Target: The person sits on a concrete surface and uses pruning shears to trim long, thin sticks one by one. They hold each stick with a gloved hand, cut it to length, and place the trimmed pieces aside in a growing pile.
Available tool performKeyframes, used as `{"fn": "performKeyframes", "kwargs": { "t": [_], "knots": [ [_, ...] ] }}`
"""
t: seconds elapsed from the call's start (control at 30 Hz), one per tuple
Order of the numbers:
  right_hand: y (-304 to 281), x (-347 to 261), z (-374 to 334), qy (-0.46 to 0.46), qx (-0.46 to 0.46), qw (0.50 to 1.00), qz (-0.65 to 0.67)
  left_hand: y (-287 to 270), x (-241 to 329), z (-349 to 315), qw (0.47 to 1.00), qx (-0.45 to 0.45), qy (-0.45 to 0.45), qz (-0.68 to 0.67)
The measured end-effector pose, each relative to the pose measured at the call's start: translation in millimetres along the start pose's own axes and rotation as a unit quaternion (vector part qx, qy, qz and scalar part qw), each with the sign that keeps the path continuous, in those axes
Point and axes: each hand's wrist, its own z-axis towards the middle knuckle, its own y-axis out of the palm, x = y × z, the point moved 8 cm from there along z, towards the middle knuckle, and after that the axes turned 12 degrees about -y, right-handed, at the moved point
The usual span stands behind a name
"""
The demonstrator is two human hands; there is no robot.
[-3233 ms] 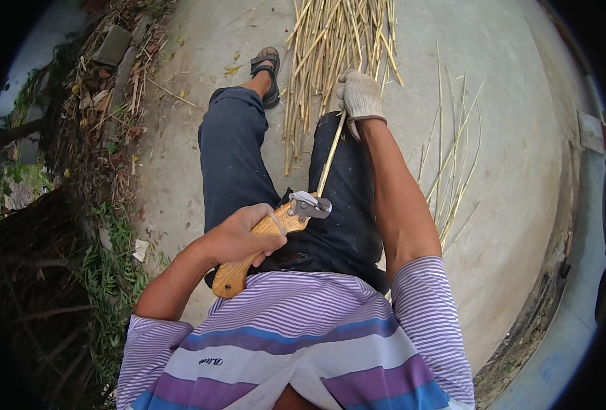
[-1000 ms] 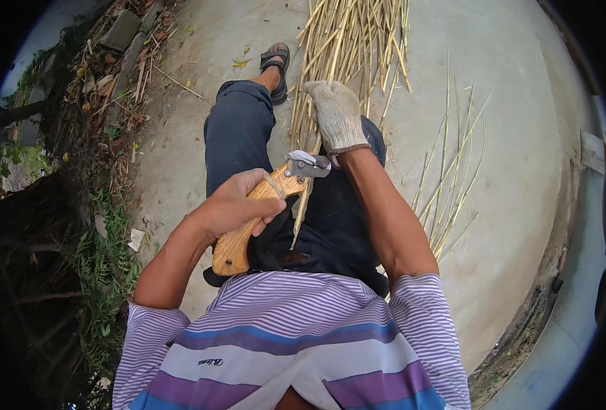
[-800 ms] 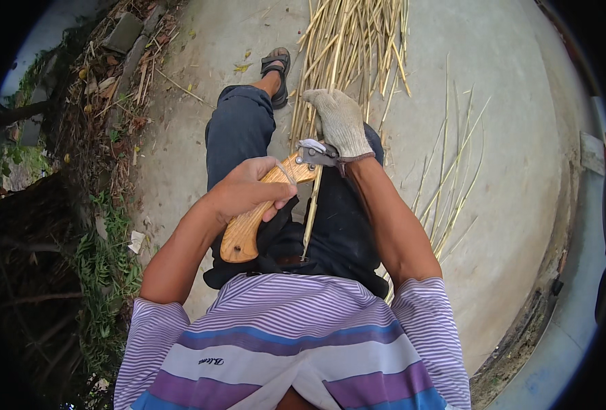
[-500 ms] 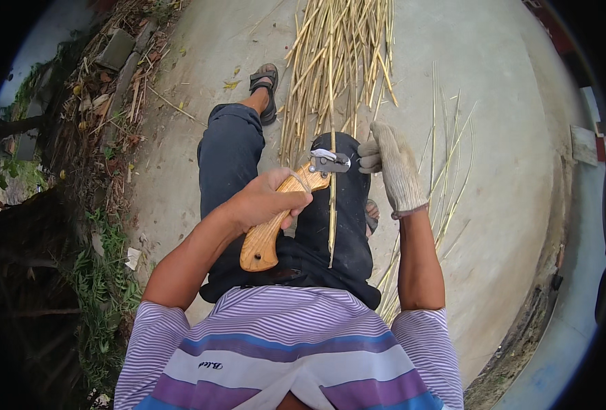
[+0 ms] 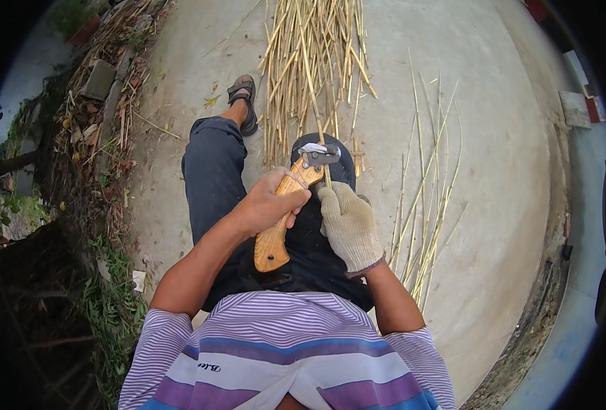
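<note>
My bare left hand (image 5: pixel 270 203) is wrapped round the curved wooden handle of a peeling tool (image 5: pixel 273 246). A small metal head (image 5: pixel 325 156) with a pale wad on top is bolted to its upper end, over my right knee. Through or under that head runs a long yellowish stalk (image 5: pixel 310 82), its far part lying toward the pile ahead; I cannot tell exactly how it sits against the blade. My right hand (image 5: pixel 351 225), in a knitted cream glove, is closed round the near end of the stalk just below the head. The glove hides that end.
A thick pile of dry stalks (image 5: pixel 303 41) lies on the concrete floor ahead. Several thinner, paler stalks (image 5: pixel 429 184) are spread to my right. My sandalled foot (image 5: pixel 243 102) stands left of the pile. Leaf litter, a block (image 5: pixel 99 80) and weeds (image 5: pixel 111 301) line the left edge.
My right hand has come down and leftward from beside the knee and closed on the stalk below the metal head. My left hand keeps its hold on the tool. The view has shifted slightly.
</note>
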Motion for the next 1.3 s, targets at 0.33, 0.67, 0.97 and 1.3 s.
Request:
{"fn": "performKeyframes", "kwargs": {
  "t": [0.33, 0.67, 0.97, 1.3],
  "knots": [
    [0, -2, -60, 0.018, -0.136, 0.982, -0.132, -84, 59, 72, 0.979, 0.089, 0.077, -0.164],
    [-64, 17, -119, 0.298, -0.115, 0.934, 0.162, -33, 69, 123, 0.993, 0.066, 0.046, -0.083],
    [-44, 62, -42, 0.21, -0.052, 0.97, 0.107, 37, 49, 96, 0.996, 0.018, 0.022, -0.081],
    [-68, 8, -199, -0.065, -0.173, 0.971, -0.151, -107, 142, 141, 0.978, 0.162, 0.09, -0.1]
  ]
}}
